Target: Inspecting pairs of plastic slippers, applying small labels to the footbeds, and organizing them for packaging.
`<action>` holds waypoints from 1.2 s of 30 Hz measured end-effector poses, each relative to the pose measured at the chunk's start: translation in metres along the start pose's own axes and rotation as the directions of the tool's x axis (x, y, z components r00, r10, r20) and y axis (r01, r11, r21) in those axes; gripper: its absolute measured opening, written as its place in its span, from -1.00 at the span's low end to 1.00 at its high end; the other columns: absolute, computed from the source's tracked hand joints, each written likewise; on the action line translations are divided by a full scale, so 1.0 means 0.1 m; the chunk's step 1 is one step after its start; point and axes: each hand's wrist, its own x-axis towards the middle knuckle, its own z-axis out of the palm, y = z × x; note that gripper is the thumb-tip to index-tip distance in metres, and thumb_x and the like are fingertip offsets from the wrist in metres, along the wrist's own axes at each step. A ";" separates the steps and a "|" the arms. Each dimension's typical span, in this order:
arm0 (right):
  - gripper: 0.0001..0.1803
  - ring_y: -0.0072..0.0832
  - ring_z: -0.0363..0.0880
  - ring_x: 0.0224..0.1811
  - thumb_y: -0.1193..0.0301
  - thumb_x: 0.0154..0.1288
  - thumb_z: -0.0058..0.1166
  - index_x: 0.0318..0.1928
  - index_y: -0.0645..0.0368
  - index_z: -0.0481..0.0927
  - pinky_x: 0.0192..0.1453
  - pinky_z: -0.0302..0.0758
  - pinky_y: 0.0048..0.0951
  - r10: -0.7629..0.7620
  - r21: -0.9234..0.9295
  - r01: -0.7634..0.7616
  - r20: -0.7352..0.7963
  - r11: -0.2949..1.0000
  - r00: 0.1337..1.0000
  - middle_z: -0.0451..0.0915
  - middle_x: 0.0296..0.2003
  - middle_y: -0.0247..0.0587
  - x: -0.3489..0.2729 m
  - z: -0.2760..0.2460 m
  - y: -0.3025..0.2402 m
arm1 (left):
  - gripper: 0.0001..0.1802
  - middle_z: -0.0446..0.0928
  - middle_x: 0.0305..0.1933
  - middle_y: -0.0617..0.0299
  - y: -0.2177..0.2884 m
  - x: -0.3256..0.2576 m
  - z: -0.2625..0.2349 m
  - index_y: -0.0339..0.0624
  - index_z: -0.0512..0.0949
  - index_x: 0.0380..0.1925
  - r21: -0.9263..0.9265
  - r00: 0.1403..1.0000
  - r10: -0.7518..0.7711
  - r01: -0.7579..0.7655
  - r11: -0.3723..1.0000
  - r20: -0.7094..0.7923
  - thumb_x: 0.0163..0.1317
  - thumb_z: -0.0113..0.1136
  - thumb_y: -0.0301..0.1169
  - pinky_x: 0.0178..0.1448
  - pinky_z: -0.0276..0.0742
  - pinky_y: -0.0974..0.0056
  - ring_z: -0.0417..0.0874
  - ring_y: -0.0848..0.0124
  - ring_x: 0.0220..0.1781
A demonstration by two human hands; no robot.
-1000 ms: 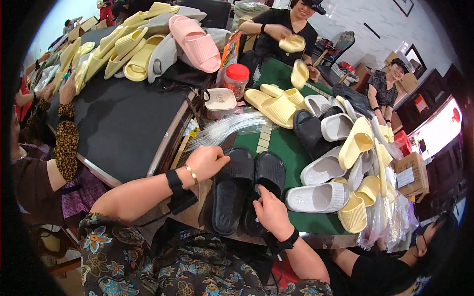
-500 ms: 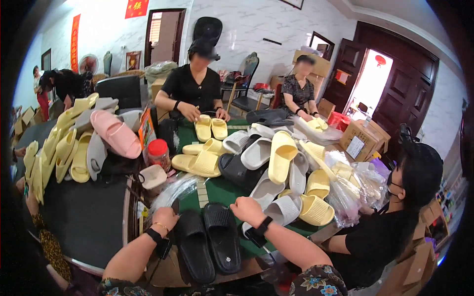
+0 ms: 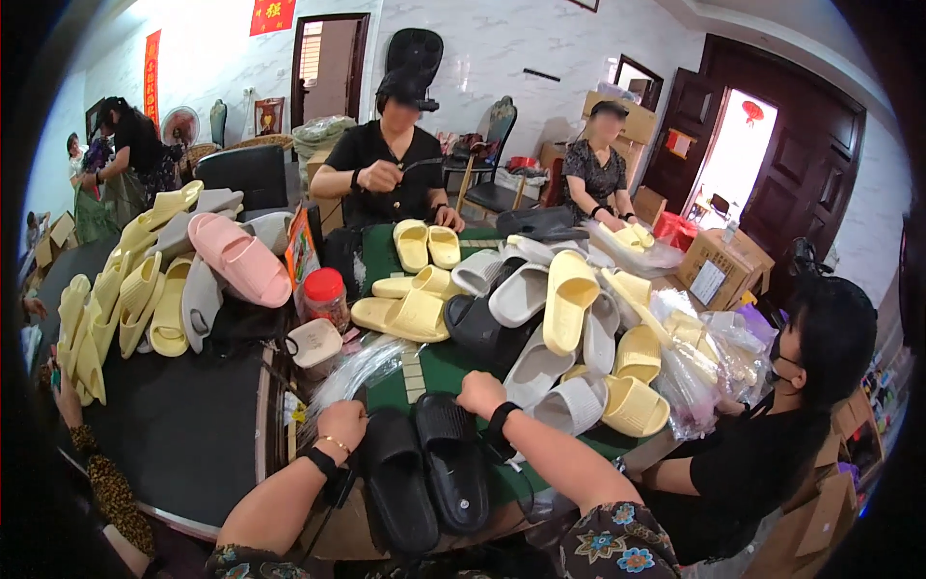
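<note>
R hand (image 3: 480,394) has shifted: approx. 1 s ago at mid-length of R slipper (image 3: 453,463), now at its toe end, outer side. L hand (image 3: 342,425) remains beside the toe half of L slipper (image 3: 397,482).

Pos.: both slippers black, side by side at near edge of green table (image 3: 446,365), between the hands. Long axes run away from wearer, toes far, leaning slightly L. L slipper lies just R of & nearer to L hand; R slipper extends from R hand back toward wearer, R hand being the nearer.

Hand state: fingers curled on both; grip vs. mere contact can't be confirmed.

Containers: red-lidded jar (image 3: 325,301), clear, brownish contents, type n/k. White tub (image 3: 314,344), contents not visible. Clear bags (image 3: 719,372), far R: yellow items inside, partly obscured. Carton (image 3: 719,270), labelled, contents not visible.
</note>
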 end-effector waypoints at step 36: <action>-0.92 -0.20 0.60 -0.30 0.52 0.14 0.15 -0.34 0.26 0.63 -0.20 0.52 -0.30 -0.307 0.548 0.496 -0.403 0.674 0.862 0.59 -0.38 -0.10 -0.72 0.32 -0.53 | -0.81 0.69 -0.35 0.14 0.46 -0.11 0.03 -0.32 0.63 -0.25 -0.809 0.985 0.075 0.082 0.582 0.154 0.25 0.18 -0.41 -0.13 0.57 0.35 0.70 0.45 -0.26</action>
